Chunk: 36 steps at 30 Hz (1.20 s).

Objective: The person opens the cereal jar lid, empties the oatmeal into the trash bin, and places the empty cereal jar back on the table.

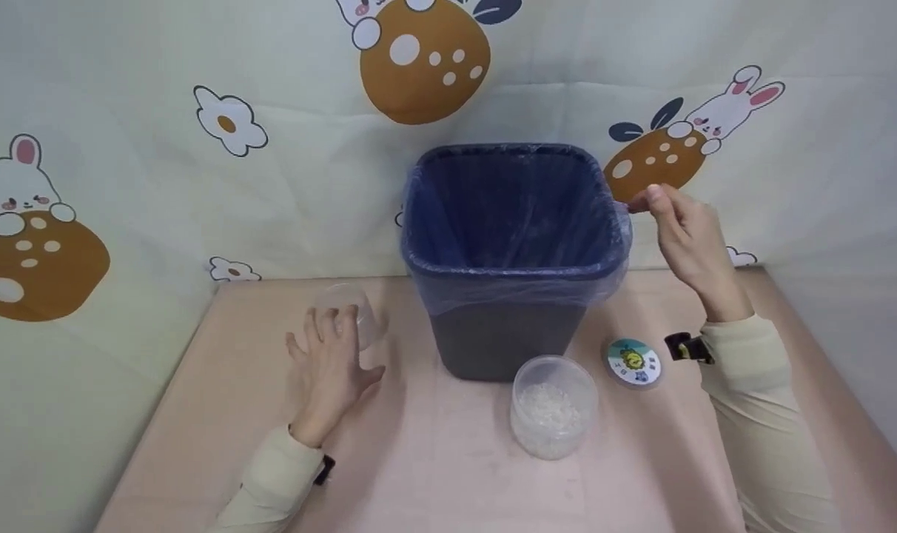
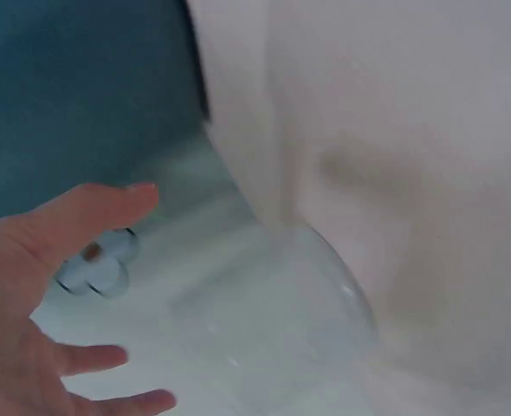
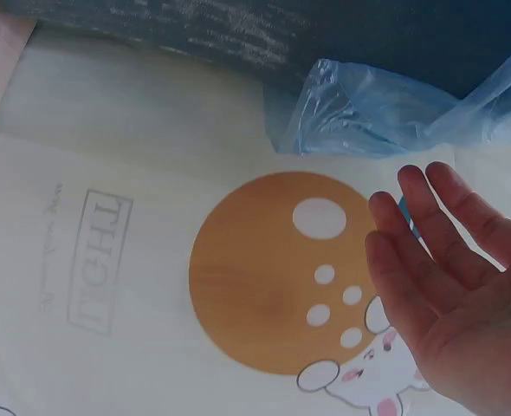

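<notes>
A dark bin stands against the back wall, lined with a thin bluish plastic bag folded over its rim. My right hand is at the bag's right edge, its fingers fairly straight; the right wrist view shows the fingertips just by the bag, and contact is unclear. My left hand hovers with spread fingers near a clear plastic cup left of the bin. That cup looks tilted or lying down, and in the left wrist view the fingers do not grip it.
In front of the bin stands a clear container with whitish, see-through stuff inside. A round lid with a cartoon label lies to its right. The pink tabletop ends at a printed cloth wall.
</notes>
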Each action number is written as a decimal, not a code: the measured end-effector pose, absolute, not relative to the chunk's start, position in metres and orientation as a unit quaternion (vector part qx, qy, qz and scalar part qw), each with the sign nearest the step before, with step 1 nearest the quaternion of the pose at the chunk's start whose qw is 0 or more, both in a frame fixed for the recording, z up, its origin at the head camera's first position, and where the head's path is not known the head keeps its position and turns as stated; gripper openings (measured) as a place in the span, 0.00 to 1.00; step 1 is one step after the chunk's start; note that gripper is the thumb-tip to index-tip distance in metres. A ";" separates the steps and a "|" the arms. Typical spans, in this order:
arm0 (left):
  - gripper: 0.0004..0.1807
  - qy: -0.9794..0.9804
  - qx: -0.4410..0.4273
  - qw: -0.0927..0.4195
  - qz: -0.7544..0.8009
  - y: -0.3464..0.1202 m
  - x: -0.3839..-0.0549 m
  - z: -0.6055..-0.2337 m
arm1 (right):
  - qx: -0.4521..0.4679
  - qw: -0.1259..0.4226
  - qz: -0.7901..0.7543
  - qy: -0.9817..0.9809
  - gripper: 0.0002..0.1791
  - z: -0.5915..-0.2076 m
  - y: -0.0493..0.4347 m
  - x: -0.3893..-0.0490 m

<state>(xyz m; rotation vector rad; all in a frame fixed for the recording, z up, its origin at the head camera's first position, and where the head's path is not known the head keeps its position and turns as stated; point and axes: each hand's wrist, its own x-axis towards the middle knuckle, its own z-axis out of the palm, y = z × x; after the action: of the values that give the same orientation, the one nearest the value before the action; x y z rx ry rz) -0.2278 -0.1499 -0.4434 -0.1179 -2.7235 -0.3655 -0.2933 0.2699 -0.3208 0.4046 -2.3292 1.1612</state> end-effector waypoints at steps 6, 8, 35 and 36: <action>0.45 -0.964 -0.151 0.150 -0.159 -0.112 -0.199 -0.443 | 0.157 0.268 0.395 -0.865 0.21 -0.341 0.281 -0.277; 0.44 -0.962 -0.178 0.117 -0.174 -0.101 -0.193 -0.444 | 0.157 0.261 0.379 -0.874 0.20 -0.353 0.279 -0.271; 0.55 -0.855 -0.232 -0.106 -0.451 0.009 -0.191 -0.492 | 0.219 0.173 0.237 -0.931 0.12 -0.446 0.252 -0.199; 0.55 -0.850 -0.234 -0.105 -0.460 0.009 -0.192 -0.493 | 0.221 0.172 0.242 -0.929 0.12 -0.446 0.252 -0.197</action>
<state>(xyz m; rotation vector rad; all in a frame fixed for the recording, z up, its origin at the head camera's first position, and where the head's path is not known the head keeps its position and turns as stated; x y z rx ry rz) -0.1919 0.0091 -0.4931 -0.7889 -2.8663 -1.5504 -0.1970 0.2519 -0.4456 0.6260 -2.6366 0.6864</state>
